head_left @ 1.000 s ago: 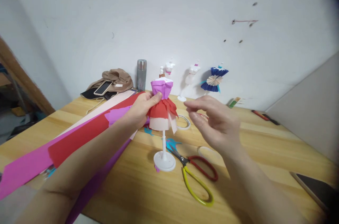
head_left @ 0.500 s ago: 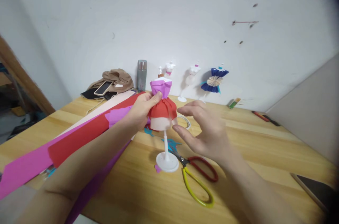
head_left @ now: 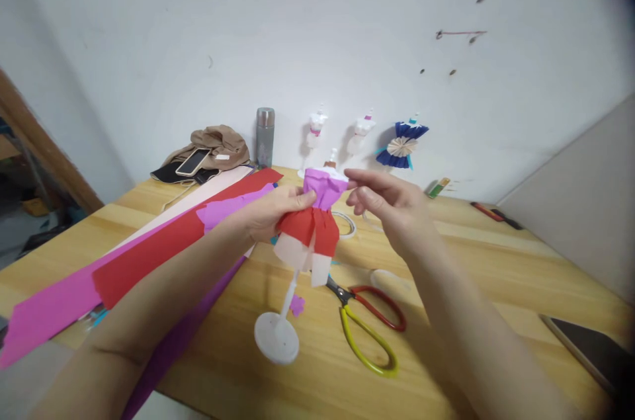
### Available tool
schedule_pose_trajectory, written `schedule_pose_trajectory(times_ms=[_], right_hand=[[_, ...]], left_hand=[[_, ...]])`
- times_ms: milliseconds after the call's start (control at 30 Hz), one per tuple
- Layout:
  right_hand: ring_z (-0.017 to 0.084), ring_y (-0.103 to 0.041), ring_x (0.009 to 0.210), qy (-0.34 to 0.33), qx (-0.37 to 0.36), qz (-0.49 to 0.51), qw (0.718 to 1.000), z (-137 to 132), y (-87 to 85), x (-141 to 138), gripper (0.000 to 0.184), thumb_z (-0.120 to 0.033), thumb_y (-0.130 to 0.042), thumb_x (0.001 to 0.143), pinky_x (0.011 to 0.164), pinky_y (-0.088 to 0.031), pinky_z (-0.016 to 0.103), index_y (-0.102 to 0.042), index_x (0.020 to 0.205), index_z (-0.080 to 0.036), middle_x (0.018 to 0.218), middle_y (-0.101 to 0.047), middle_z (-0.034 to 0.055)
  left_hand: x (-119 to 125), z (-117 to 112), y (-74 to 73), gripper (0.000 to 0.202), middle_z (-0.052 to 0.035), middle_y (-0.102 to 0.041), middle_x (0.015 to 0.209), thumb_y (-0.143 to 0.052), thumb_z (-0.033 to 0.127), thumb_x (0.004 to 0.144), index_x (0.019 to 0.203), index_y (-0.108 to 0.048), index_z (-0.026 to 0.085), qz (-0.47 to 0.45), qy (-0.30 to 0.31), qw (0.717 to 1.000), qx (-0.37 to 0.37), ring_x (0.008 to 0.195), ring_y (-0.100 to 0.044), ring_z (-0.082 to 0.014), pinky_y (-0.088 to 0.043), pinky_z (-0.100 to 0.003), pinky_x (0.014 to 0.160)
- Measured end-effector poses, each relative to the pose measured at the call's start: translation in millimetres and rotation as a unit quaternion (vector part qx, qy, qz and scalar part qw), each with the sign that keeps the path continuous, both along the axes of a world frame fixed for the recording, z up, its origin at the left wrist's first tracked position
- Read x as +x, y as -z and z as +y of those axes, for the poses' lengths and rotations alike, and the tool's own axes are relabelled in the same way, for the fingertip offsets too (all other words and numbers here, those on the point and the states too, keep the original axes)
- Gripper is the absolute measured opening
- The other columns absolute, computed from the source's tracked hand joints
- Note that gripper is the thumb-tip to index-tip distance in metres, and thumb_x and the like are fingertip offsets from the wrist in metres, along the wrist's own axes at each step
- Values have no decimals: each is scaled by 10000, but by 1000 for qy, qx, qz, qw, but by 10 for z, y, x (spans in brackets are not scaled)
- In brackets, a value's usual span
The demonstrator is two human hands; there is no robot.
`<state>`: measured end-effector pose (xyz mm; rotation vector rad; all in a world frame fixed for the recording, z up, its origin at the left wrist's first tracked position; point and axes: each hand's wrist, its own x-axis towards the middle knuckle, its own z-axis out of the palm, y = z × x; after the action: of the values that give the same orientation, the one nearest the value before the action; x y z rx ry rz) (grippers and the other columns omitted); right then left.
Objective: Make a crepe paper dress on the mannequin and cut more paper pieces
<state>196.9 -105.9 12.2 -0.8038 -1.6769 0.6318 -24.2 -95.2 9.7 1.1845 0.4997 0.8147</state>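
Observation:
My left hand (head_left: pixel 270 211) grips a small white mannequin stand (head_left: pixel 278 340) by its waist and holds it tilted above the table, base toward me. The mannequin wears a paper dress (head_left: pixel 312 228) with a pink bodice, a red skirt and a pale underskirt. My right hand (head_left: pixel 391 205) pinches the top right edge of the pink bodice with thumb and fingers.
Scissors (head_left: pixel 367 324) with red and yellow handles lie on the wooden table (head_left: pixel 496 274), near a tape roll (head_left: pixel 347 225). Long red, pink and cream paper sheets (head_left: pixel 143 258) stretch left. At the wall stand a flask (head_left: pixel 265 137), two bare mannequins (head_left: pixel 315 132) and one blue-dressed (head_left: pixel 401 145). A phone (head_left: pixel 192 162) rests on clothing.
The mannequin has been lifted and tilted, its base swinging toward me. My right hand moved up from the skirt and now pinches the bodice's top edge.

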Motion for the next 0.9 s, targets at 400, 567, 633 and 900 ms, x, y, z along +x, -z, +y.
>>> schedule_pose_trajectory(times_ms=[400, 567, 633, 900], right_hand=[[119, -538, 470, -41, -32, -25, 998, 9, -13, 10, 424, -618, -589, 903, 413, -407, 271, -770, 803, -248, 579, -622, -2], [132, -523, 489, -90, -100, 8, 991, 8, -39, 6, 350, -571, -685, 841, 428, -414, 281, -753, 730, -245, 558, -585, -4], [133, -514, 495, -104, -100, -1, 990, 1, -50, 7, 388, -611, -667, 838, 435, -419, 280, -752, 738, -247, 554, -561, -6], [172, -589, 631, -206, -123, -43, 970, 78, -40, 103, 554, -713, -663, 773, 521, -494, 300, -761, 1066, -254, 757, -673, 28]], left_hand=[[155, -145, 72, 439, -84, -725, 810, -854, 524, 673, 862, -726, 149, 70, 79, 994, -1, 698, -653, -167, -484, -256, 670], [191, -156, 109, 474, -55, -719, 767, -863, 577, 621, 818, -732, 167, 90, 63, 994, 1, 651, -632, -146, -465, -238, 648], [198, -146, 120, 489, -48, -716, 759, -870, 580, 607, 820, -733, 161, 91, 59, 994, -10, 650, -630, -139, -462, -231, 647], [201, -114, 135, 510, -112, -746, 885, -850, 576, 655, 903, -755, 141, 67, 14, 997, -27, 760, -676, -185, -513, -277, 702]])
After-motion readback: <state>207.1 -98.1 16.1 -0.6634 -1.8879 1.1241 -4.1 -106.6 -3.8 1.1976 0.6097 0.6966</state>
